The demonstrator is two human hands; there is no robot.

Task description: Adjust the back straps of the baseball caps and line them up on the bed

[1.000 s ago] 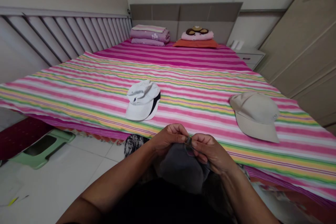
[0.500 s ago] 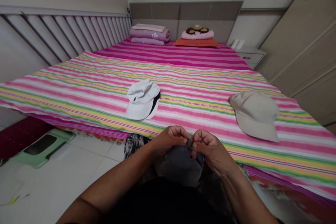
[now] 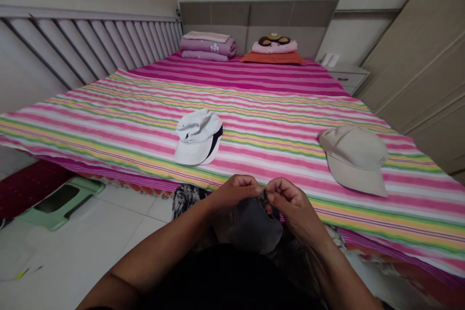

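Note:
A dark grey cap (image 3: pixel 252 227) rests over my lap, its rear opening turned up toward the bed. My left hand (image 3: pixel 238 191) pinches the strap by that opening between thumb and fingers. Close beside it, my right hand (image 3: pixel 286 198) is closed on the strap's other side, fingertips almost meeting the left ones. The strap itself is mostly covered by my fingers. Beyond my hands a white cap (image 3: pixel 194 138) with a navy panel lies on the striped bedsheet (image 3: pixel 261 138). A beige cap (image 3: pixel 356 157) lies farther right on the same sheet.
Folded purple bedding (image 3: pixel 207 47) and a pink-and-orange pile (image 3: pixel 274 51) sit by the headboard (image 3: pixel 232 14). A slatted rail (image 3: pixel 109 43) runs along the left. On the floor stands a green stool (image 3: pixel 65 203); a nightstand (image 3: pixel 347 77) is at the back right.
The strap piece seen between my fingertips is now more hidden, and the grey cap has turned slightly, showing more of its opening. The other caps stay put.

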